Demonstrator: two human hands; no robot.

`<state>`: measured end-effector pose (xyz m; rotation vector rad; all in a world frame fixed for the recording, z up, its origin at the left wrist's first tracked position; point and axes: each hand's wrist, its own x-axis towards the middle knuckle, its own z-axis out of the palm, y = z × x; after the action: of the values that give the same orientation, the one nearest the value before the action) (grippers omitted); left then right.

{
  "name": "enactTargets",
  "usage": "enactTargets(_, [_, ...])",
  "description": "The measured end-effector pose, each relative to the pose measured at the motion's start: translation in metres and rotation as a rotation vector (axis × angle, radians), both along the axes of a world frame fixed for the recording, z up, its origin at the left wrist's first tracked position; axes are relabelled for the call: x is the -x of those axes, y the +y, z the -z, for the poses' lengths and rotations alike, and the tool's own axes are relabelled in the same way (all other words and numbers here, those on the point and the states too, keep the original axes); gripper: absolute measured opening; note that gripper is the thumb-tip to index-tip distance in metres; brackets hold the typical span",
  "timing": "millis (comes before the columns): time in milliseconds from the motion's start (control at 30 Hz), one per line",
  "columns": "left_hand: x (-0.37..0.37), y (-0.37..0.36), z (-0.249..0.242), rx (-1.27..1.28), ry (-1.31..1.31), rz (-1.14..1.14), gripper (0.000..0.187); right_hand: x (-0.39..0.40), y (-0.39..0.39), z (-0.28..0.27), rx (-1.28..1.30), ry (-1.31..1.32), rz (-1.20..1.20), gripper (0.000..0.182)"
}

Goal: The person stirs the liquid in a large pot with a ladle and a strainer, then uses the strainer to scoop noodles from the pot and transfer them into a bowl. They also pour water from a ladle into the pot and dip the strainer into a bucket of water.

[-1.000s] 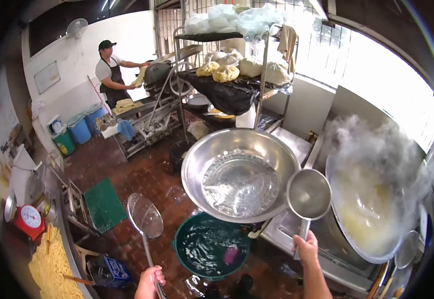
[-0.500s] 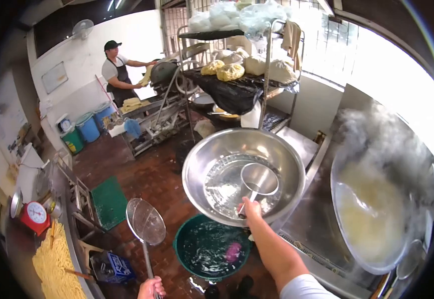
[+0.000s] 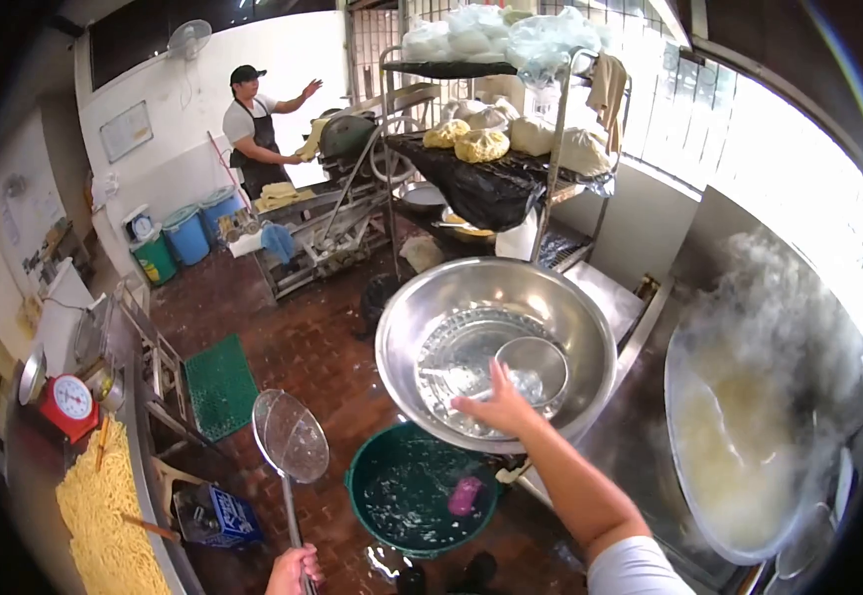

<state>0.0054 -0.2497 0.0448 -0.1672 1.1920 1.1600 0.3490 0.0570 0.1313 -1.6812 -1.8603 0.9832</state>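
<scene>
Left hand [image 3: 295,569]: closed around the handle of one mesh strainer [image 3: 293,436], mesh end raised.
Right hand [image 3: 499,405]: arm [image 3: 590,491] stretched forward, fingers spread apart at one metal dipper [image 3: 539,362]; contact unclear.
Steel basin [image 3: 397,342]: clear liquid [image 3: 456,357], the dipper toward its right edge.
Green tub [image 3: 354,493]: liquid, one pink item [image 3: 465,496] near its right edge.
Large pan [image 3: 684,397]: steaming yellowish liquid [image 3: 739,466].
Rack [image 3: 557,139]: two yellow bundles [image 3: 481,146] at a shelf's front edge.
</scene>
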Motion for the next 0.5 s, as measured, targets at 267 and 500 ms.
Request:
enactTargets(267, [0.041, 0.02, 0.055, -0.1, -0.159, 0.024, 0.007, -0.015, -0.138, -0.25, -0.898, -0.136, -0.114, 0.122])
enactTargets(500, [0.051, 0.017, 0.036, -0.17, -0.132, 0.005, 0.004, -0.18, -0.163, -0.258, -0.712, -0.862, 0.842, 0.11])
